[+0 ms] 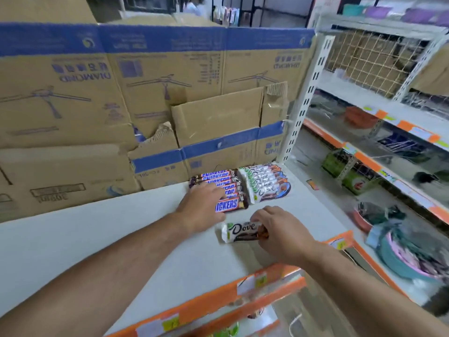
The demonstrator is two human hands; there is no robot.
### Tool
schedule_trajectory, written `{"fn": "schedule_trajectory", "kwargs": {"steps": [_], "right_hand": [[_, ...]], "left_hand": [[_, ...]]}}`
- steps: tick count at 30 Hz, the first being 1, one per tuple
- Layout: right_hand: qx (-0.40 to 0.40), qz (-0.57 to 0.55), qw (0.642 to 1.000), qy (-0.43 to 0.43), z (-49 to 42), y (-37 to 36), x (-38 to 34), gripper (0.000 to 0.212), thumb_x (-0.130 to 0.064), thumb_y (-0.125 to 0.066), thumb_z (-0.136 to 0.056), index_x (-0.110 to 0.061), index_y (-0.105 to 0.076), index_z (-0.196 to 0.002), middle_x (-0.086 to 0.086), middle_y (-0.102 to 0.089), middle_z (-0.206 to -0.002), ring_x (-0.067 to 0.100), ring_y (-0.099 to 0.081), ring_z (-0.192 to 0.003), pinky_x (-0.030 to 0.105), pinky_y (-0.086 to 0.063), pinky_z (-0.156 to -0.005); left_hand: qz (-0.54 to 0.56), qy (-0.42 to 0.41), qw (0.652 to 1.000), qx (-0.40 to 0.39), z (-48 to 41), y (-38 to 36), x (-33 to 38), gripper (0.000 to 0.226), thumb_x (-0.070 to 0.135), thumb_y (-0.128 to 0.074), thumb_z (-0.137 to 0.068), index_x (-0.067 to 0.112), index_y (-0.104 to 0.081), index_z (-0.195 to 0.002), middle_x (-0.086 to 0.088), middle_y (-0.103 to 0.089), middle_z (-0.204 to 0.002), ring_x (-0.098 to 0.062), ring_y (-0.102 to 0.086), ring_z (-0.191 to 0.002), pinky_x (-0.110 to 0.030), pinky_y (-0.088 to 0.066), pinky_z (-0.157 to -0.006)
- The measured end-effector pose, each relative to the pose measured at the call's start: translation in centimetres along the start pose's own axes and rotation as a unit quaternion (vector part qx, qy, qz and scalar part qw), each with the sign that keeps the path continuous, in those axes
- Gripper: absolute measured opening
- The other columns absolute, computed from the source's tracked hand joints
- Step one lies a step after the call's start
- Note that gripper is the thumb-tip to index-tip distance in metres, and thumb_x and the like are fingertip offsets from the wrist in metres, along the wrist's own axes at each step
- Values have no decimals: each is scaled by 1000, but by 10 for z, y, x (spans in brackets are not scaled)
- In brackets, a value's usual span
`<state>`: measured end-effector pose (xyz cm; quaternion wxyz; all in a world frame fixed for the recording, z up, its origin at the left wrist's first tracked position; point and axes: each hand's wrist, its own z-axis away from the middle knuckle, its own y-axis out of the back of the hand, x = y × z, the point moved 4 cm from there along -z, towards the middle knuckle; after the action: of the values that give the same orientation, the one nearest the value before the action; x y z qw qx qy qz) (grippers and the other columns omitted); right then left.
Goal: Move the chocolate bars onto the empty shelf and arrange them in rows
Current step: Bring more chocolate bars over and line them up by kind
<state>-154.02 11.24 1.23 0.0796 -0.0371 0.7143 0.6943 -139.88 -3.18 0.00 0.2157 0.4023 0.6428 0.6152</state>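
Left hand, right hand: both bare, no gloves, rings or watch visible. Forearms bare up to frame edge, no sleeves in view.

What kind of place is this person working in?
Most likely a small shop or its stockroom: white metal shelving with orange price-label strips, rows of Snickers bars and Dove bars on the shelf, and flattened cardboard cartons stacked behind.

Head view, steeply down onto shelf
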Motion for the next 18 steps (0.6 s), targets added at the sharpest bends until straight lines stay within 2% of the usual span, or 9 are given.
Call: {"fn": "schedule_trajectory", "kwargs": {"steps": [4, 7, 12, 18], "right_hand": [[-18, -18, 999, 29, -4, 2, 24, 47, -23, -61, -68, -24, -59, -115, -2, -59, -105, 22, -55, -101, 31, -43, -76], [-24, -36, 998, 42, -8, -1, 31, 50, -24, -60, -65, -26, -58, -115, -5, -58, -104, 19, -55, -99, 26, -41, -74], [-36, -55, 996, 54, -15, -1, 34, 48, -25, -59, -69, -28, -56, -117, -8, -56, -108, 16, -53, -101, 25, -42, -76], [-45, -61, 996, 37, -16, -1, 38, 44, -27, -57, -71, -30, -55, -114, -10, -55, -104, 14, -52, -99, 22, -39, -73]], "left_hand": [[14, 40, 999, 7, 1, -1, 6, 45, 43, -72, -73, 23, -62, -112, 2, -56, -110, -18, -47, -106, -33, -41, -92], [14, 39, 999, 20, 7, 0, 5, 39, 43, -69, -77, 24, -64, -111, 3, -57, -110, -18, -48, -104, -34, -42, -94], [16, 33, 998, 50, 8, 0, 5, 31, 37, -69, -82, 24, -69, -110, 5, -59, -103, -16, -49, -99, -31, -43, -87], [38, 22, 998, 50, 5, -2, -2, 34, 37, -68, -85, 26, -69, -117, 7, -54, -98, -13, -45, -97, -33, -43, -87]]}}
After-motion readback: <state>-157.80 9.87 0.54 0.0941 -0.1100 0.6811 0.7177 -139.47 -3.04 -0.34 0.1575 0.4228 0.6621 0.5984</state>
